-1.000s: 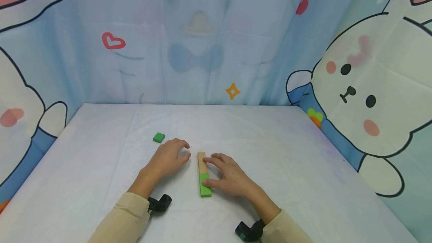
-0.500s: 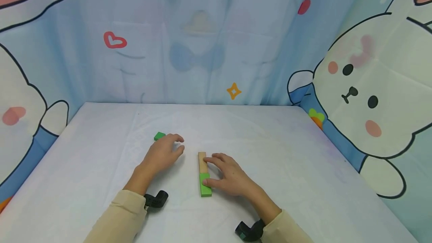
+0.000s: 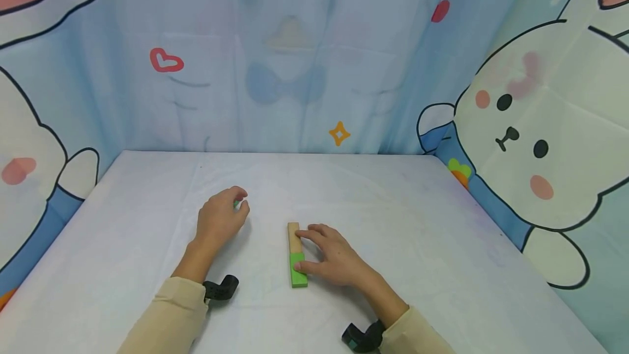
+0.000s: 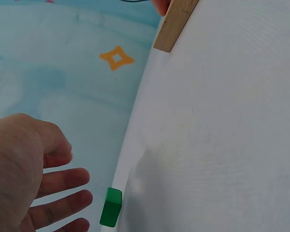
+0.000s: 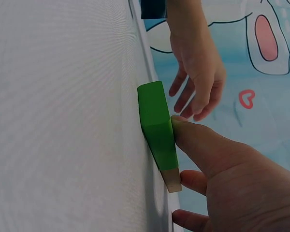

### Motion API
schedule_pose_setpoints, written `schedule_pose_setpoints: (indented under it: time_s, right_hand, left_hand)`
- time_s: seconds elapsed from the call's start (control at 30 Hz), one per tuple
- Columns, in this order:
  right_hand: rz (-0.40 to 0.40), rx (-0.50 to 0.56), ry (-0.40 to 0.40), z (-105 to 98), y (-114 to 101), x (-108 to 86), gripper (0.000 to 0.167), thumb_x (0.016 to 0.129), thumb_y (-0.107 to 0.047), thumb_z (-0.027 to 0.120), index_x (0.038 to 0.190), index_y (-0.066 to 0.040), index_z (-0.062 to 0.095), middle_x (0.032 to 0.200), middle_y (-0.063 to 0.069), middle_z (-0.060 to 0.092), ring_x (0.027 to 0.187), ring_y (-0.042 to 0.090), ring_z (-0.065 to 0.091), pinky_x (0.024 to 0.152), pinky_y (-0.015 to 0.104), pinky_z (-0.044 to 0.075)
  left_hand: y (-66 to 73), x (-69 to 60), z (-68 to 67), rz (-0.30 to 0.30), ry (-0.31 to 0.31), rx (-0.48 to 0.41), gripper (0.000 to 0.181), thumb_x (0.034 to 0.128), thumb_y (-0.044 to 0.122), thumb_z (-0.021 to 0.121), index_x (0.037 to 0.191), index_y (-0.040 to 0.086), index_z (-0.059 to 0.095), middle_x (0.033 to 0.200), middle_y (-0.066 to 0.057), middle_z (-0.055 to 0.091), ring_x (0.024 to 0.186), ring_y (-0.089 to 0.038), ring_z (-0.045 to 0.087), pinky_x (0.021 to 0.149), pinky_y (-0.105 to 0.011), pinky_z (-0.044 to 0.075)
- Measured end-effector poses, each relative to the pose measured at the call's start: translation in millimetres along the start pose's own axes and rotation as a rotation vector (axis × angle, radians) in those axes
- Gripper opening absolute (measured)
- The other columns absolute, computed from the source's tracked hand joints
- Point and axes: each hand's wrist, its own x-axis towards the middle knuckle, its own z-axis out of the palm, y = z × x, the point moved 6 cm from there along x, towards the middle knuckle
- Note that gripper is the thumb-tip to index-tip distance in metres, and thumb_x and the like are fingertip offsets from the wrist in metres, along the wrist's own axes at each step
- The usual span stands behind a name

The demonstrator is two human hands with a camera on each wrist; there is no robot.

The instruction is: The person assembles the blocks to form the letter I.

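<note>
Near the table's far left part, my left hand (image 3: 220, 216) hovers over a small green block (image 4: 111, 208). Its fingers are loosely bent and stand apart from that block in the left wrist view; from the head only a sliver of green shows between them. At the middle of the table, a longer light green block (image 3: 298, 276) lies end to end with a plain wooden block (image 3: 294, 238). My right hand (image 3: 336, 255) rests against this row from the right, its thumb on the green block and a fingertip at the wooden one, without curling round either.
A white cloth covers the table (image 3: 393, 201). Behind it hangs a pale blue curtain (image 3: 285, 113) with cartoon prints. Black wrist cameras, such as the left one (image 3: 221, 288), sit close above the cloth.
My left hand has moved left and away from the block row, over the small green block, which it now mostly hides. The right hand and the row have stayed put.
</note>
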Motion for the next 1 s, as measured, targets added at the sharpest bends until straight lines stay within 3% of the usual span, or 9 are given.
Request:
schedule_pose_setpoints:
  time_s: [0.23, 0.37, 0.57, 1.0]
  right_hand:
    - [-0.006, 0.001, -0.001, -1, 0, -0.1, 0.069, 0.090, -0.050, 0.075, 0.150, -0.024, 0.054, 0.158, 0.013, 0.045, 0.149, 0.040, 0.038, 0.117, 0.064, 0.034]
    - [0.003, 0.005, -0.001, -1, -1, -0.7, 0.069, 0.090, -0.050, 0.075, 0.150, -0.024, 0.054, 0.158, 0.013, 0.045, 0.150, 0.040, 0.037, 0.118, 0.065, 0.033]
    - [0.007, 0.007, 0.004, -1, -1, -2.1, 0.069, 0.089, -0.050, 0.076, 0.150, -0.023, 0.055, 0.158, 0.013, 0.045, 0.149, 0.040, 0.038, 0.117, 0.065, 0.034]
    - [-0.002, 0.003, 0.001, -1, -2, -1.6, 0.069, 0.090, -0.050, 0.076, 0.149, -0.023, 0.055, 0.158, 0.014, 0.045, 0.150, 0.040, 0.038, 0.117, 0.065, 0.034]
  left_hand:
    - [-9.9, 1.1, -8.8, -0.053, 0.088, 0.002, 0.026, 0.0947, 0.015, 0.060, 0.115, 0.005, 0.074, 0.113, -0.017, 0.074, 0.091, -0.034, 0.069, 0.070, -0.049, 0.056]
    - [-15.7, 1.0, -12.6, -0.095, 0.098, 0.019, 0.028, 0.0944, 0.015, 0.059, 0.116, 0.004, 0.073, 0.123, -0.021, 0.070, 0.102, -0.041, 0.068, 0.079, -0.054, 0.055]
    - [-24.4, 1.2, -10.9, -0.152, 0.067, 0.045, 0.035, 0.0947, 0.021, 0.060, 0.125, 0.004, 0.068, 0.132, -0.024, 0.065, 0.116, -0.048, 0.062, 0.092, -0.062, 0.048]
    - [-36.8, -1.1, -1.3, -0.209, -0.009, 0.095, 0.044, 0.0946, 0.028, 0.064, 0.131, 0.003, 0.065, 0.142, -0.026, 0.057, 0.122, -0.048, 0.057, 0.095, -0.063, 0.046]
